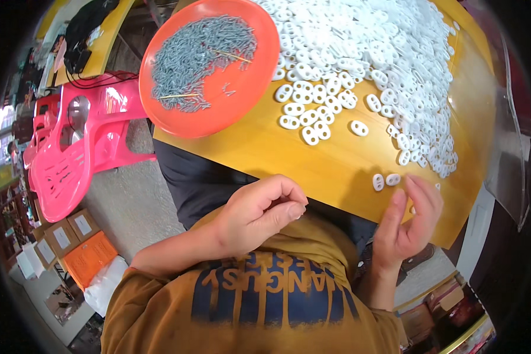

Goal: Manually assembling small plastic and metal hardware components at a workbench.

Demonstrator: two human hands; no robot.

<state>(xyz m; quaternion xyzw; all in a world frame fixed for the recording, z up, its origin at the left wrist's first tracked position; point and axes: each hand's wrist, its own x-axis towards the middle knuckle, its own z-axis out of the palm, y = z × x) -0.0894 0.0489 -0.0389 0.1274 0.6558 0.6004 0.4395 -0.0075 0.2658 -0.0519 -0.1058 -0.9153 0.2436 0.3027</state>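
Observation:
My left hand [262, 209] is held at the table's front edge, thumb and forefinger pinched together. A sliver of white shows at its fingertips, too small to name. My right hand [408, 221] hovers over the right front of the table, its thumb and fingers apart with nothing seen between them. Close to its fingertips lie two white oval plastic pieces with two holes each, one piece [378, 182] left of the other [393, 179]. Farther back is a large heap of the same white pieces [360, 35], with several loose ones [310, 118] at its near edge.
A red-orange round plate [230, 109] at the left holds small grey screws [189, 53] and two thin yellowish sticks. It overhangs the edge of the yellow table [312, 168]. A pink plastic chair [65, 165] stands left, near cardboard boxes [62, 236] on the floor.

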